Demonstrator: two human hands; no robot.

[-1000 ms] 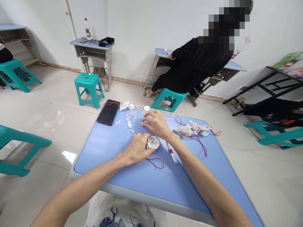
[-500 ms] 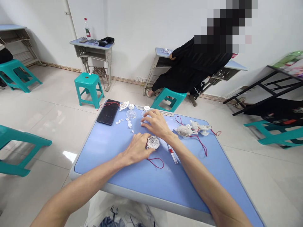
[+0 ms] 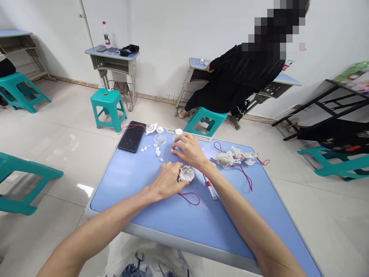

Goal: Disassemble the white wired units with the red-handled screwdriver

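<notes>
My left hand point(image 3: 168, 181) lies on the blue tabletop point(image 3: 184, 227), its fingertips against a round white plastic part with a clear centre point(image 3: 186, 174). My right hand point(image 3: 189, 151) rests just above it with the fingers spread, close to a clear plastic dome point(image 3: 176, 139) and holding nothing. Another clear dome point(image 3: 160, 139) stands further left among small white pieces point(image 3: 150, 148). A clear-handled screwdriver with red markings point(image 3: 210, 186) lies below my right wrist. To the right sits a white plastic assembly with red wire point(image 3: 226, 158).
A black phone point(image 3: 132, 138) lies at the table's far left corner. A loop of red wire point(image 3: 190, 198) lies near my left hand. Behind the table, a seated person in black point(image 3: 239, 80) faces a desk, and teal stools point(image 3: 108, 107) stand around the floor.
</notes>
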